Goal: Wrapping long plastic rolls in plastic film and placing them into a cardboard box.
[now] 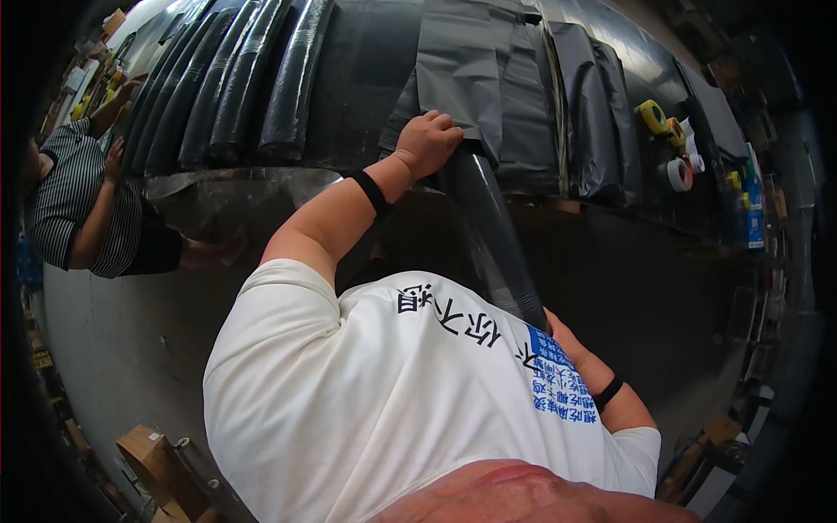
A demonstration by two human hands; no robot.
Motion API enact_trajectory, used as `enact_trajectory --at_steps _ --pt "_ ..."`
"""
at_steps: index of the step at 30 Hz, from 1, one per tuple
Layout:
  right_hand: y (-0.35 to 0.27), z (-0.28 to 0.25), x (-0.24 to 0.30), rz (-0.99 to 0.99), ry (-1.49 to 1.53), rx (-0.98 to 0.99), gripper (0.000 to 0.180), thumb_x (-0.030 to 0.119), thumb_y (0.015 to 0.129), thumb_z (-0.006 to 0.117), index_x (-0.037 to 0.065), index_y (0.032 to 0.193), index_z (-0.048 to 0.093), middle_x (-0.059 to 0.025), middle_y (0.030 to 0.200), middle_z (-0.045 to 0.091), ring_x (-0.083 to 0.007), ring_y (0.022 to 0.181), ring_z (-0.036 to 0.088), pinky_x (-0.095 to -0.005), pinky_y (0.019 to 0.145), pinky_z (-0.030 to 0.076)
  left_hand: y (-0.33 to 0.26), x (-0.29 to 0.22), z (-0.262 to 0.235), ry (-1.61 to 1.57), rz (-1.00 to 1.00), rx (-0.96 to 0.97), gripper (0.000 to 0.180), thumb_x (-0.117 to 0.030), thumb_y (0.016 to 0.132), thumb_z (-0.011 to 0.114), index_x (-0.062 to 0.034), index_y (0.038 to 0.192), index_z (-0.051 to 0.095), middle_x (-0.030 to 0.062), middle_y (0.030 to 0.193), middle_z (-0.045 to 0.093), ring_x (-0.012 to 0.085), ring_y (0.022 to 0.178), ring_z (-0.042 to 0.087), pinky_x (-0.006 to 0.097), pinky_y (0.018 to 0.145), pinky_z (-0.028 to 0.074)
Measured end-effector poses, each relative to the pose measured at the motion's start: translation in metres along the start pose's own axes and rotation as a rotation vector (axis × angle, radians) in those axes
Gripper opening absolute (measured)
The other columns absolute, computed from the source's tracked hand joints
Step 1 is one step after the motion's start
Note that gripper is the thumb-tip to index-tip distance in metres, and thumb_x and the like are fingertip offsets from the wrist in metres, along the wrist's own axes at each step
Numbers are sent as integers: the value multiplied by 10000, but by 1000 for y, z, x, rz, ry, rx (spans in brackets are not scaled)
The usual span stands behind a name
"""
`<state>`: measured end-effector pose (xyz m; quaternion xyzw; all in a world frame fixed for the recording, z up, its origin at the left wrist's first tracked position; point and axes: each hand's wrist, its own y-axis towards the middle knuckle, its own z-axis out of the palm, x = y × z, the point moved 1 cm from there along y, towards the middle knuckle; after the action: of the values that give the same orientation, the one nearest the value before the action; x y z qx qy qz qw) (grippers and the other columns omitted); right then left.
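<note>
The roll (490, 237) is sloping from the bench (356, 96), your left hand (429, 144) clamping its top, and you are risking a drop if your right hand (563, 338), grip too hidden to tell, is holding loosely.

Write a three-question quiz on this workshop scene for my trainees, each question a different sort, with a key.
1. True or false: the person's left hand is at the end of the slanting dark roll nearer the table.
2. The row of shiny wrapped rolls lies: (a) left of that hand, (b) right of it, (c) on the floor.
3. What pattern is the co-worker's shirt?

Key: 1 true; 2 a; 3 stripes.
</note>
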<state>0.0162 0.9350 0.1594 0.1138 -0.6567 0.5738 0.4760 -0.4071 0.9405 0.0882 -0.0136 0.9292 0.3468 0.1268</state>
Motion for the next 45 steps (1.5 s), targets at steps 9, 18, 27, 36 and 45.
enact_trajectory --at_steps 9,18,27,36,45 --pt "4 6 14 48 91 18 782 211 741 856 33 1381 442 -90 1277 590 -174 1134 571 -331 1019 440 -3 -12 -12 -25 122 12 190 -167 790 673 -147 979 679 29 980 604 250 985 569 379 899 459" --pt "27 8 10 -19 25 61 869 256 706 882 33 1405 417 -80 1271 588 -181 1139 568 -330 1022 435 2 1 24 -986 -1563 -180 1042 -514 722 808 60 1428 300 248 1438 377 380 1322 389 442 1116 290" --pt "85 7 39 -219 -83 102 779 225 726 816 4 1354 413 -99 1221 575 -188 1110 561 -335 1009 432 7 -36 17 -1516 -1579 270 575 -437 916 638 22 1251 551 173 1288 559 345 1189 533 558 1009 392" --pt "166 15 95 -295 -152 63 734 253 757 785 -32 1336 435 -114 1151 593 -188 1035 579 -313 924 476 33 22 -11 -1368 -1475 41 877 -715 802 599 -9 1318 524 197 1282 563 329 1281 441 539 1080 289" --pt "163 8 72 -332 -425 -16 876 330 732 804 -49 1389 366 -163 1227 576 -236 1140 564 -339 1004 431 14 21 46 -1467 -1626 196 870 -541 767 759 75 1321 492 218 1360 523 385 1299 446 562 1104 250"
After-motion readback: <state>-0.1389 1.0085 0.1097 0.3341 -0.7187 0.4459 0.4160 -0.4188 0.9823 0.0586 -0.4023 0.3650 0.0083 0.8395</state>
